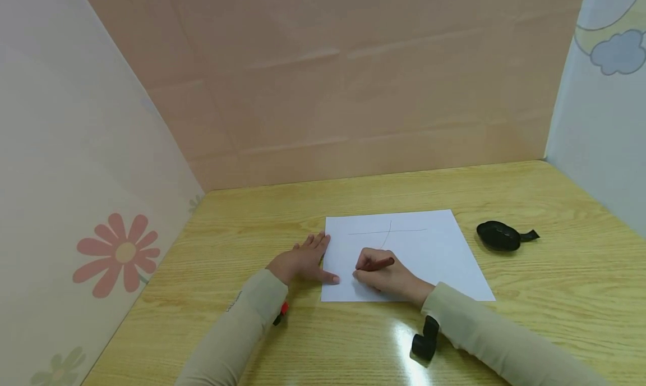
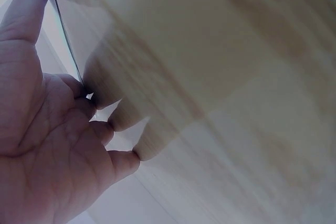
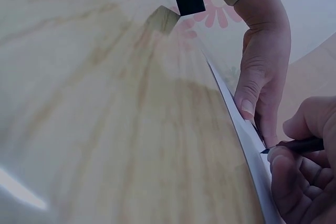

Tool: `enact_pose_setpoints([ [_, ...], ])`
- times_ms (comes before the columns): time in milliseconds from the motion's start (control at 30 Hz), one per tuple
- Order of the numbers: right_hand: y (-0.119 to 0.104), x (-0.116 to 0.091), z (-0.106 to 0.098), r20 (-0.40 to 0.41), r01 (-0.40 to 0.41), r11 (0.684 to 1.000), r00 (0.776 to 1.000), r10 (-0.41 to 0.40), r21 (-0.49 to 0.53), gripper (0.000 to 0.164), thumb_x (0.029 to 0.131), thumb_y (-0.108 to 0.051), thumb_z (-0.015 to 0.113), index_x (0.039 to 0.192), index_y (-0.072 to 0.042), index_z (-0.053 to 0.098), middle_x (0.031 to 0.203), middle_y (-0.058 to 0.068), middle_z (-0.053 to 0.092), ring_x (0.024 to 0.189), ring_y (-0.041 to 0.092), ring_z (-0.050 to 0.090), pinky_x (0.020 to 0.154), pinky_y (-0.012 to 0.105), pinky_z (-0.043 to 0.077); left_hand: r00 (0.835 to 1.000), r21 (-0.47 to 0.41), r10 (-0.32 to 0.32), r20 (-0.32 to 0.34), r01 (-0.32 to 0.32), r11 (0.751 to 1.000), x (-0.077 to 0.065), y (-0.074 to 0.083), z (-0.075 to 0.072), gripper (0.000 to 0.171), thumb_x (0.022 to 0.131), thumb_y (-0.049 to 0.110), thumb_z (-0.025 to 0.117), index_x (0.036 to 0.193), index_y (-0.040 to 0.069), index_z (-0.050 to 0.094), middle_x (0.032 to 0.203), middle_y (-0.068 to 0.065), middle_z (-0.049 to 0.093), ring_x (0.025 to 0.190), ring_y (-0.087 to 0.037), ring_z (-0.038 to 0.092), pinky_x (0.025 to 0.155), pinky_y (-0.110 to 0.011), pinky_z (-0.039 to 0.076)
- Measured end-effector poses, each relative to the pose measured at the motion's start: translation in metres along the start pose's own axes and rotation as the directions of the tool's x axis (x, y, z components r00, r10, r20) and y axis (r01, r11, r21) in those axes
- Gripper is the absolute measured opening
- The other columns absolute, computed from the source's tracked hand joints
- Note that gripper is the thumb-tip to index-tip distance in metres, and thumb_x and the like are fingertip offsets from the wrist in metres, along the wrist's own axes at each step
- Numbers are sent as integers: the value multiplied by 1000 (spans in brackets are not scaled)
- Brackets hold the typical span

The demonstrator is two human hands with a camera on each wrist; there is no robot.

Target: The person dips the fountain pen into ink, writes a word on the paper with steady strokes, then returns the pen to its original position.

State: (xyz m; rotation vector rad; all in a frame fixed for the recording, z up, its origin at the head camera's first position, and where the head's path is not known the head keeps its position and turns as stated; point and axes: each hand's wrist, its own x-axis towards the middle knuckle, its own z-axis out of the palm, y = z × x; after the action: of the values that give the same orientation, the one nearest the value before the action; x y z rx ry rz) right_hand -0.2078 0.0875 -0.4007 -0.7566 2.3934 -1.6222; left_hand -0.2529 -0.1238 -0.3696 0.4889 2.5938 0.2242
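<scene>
A white sheet of paper (image 1: 429, 262) lies on the wooden table, with a long thin horizontal line and a shorter slanted line crossing near its top. My right hand (image 1: 386, 271) pinches a dark reddish pen (image 1: 379, 264), its tip down at the paper's left half. In the right wrist view, the pen (image 3: 304, 145) shows its dark point right at the sheet. My left hand (image 1: 308, 260) rests at the paper's left edge, fingers extended and spread, thumb lying on the sheet. In the left wrist view, the left hand's (image 2: 58, 145) fingertips touch the tabletop.
A black rounded object with a short tab (image 1: 498, 236) sits on the table (image 1: 565, 296) right of the paper. A black wrist camera (image 1: 425, 341) hangs by the right sleeve. A tan backdrop (image 1: 353, 94) rises behind the table, with pale decorated walls at both sides.
</scene>
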Motion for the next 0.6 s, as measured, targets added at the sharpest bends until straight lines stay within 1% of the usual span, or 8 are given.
enact_pose_setpoints([
  [167,0,1,1,4,-22,1000,1000,22,-3,4,84,-1,60,83,0,56,56,0,49,43,5,41,41,18,33,1000,2,2,-1,-2,1000,0,0,0,106,77,59,63,150,12,3,157,-4,-2,143,-26,-2,113,-50,6],
  [333,1,1,0,0,-56,998,998,56,-7,7,84,-8,63,83,-3,57,56,-1,49,45,6,42,42,19,35,1000,9,-4,3,4,1000,2,-2,2,106,77,60,63,150,13,3,157,-4,-2,143,-26,-2,113,-50,6],
  [433,2,1,-1,-26,-86,996,996,86,-5,9,84,-12,64,83,-6,57,57,-1,50,46,9,44,42,21,36,1000,15,-6,2,6,1000,4,-3,3,106,77,61,62,150,13,2,157,-3,-2,143,-26,-2,113,-50,6],
  [500,1,1,-3,-56,-102,995,993,102,-6,8,85,-12,63,83,-6,57,58,0,50,46,10,44,42,21,36,1000,15,-5,-1,5,1000,4,-3,3,106,77,61,62,150,13,3,157,-3,-2,143,-26,-1,113,-50,7],
  [600,2,3,-8,-98,-105,994,990,106,7,7,86,-12,62,84,-7,58,58,1,50,46,10,44,42,21,36,1000,14,-1,-5,1,1000,3,-2,2,106,77,61,62,150,14,3,157,-3,-1,143,-26,-1,113,-50,7],
])
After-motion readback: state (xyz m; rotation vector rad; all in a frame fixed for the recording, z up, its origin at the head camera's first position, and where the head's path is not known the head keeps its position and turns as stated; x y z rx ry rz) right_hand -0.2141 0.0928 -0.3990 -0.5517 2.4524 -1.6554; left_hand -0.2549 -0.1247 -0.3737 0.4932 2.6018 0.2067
